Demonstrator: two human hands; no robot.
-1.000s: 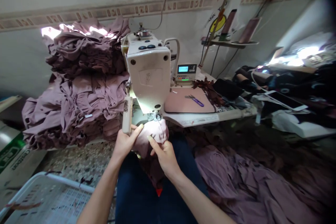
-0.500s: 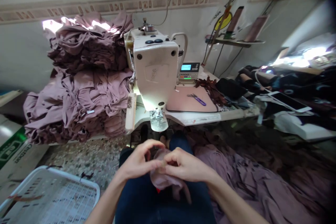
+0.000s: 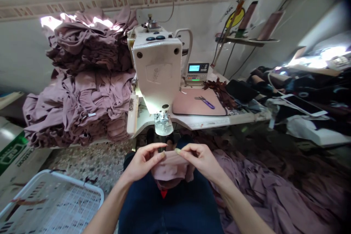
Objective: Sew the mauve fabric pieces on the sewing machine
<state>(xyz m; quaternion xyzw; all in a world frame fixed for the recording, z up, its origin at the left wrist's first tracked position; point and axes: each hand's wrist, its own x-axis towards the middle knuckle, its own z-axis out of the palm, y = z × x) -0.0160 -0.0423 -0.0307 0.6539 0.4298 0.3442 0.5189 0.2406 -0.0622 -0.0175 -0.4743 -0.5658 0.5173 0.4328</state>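
A small piece of mauve fabric (image 3: 171,166) is stretched between my two hands over my lap. My left hand (image 3: 144,161) pinches its upper left edge with the thumb, the index finger reaching out above. At the upper right edge, my right hand (image 3: 199,157) grips it between thumb and fingers. Below the cloth a small red thing (image 3: 163,193) shows against my dark trousers. Just beyond my hands stands a white sewing machine (image 3: 157,73), its needle area lit over a shiny plate (image 3: 163,128).
Folded mauve garments (image 3: 82,106) are stacked left of the machine. Purple-handled thread snips (image 3: 205,102) lie on a pink mat (image 3: 186,104). A white plastic basket (image 3: 101,193) sits on the floor at left. More mauve cloth (image 3: 263,190) is heaped at right, below a phone (image 3: 304,105).
My hands have moved apart, and the bunched fabric is now spread out between them. The view has shifted slightly.
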